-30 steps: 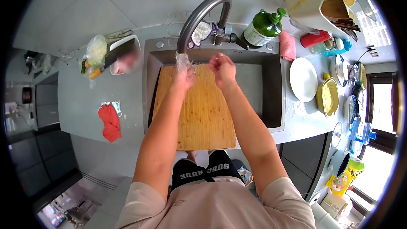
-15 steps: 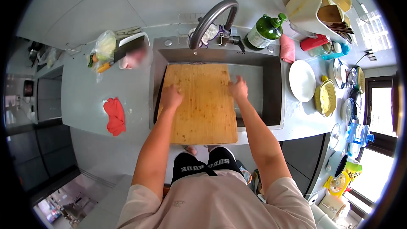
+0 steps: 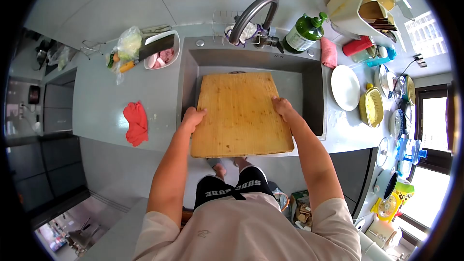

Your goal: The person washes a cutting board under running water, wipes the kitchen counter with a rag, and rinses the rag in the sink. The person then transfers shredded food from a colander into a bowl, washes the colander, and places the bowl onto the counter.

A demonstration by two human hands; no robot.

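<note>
A wooden cutting board point(image 3: 241, 116) is held over the sink point(image 3: 316, 92), its near edge reaching past the counter front. My left hand point(image 3: 194, 118) grips the board's left edge, with the thumb on top. On the opposite edge, my right hand point(image 3: 283, 108) holds the board in the same way. Beyond the board the curved faucet point(image 3: 256, 12) stands at the back of the sink, and no water shows from it.
Left on the counter are a red cloth point(image 3: 136, 123), a white tray of meat point(image 3: 162, 58), a cleaver point(image 3: 158, 47) across it, and bagged vegetables point(image 3: 128, 46). A green pump bottle point(image 3: 303, 34), pink cloth point(image 3: 328, 52), white plate point(image 3: 345, 87) and yellow basket point(image 3: 371, 107) stand right.
Both hands have come down from the faucet and taken hold of the board's sides. The board has turned slightly and shifted right. Water no longer runs over my left hand.
</note>
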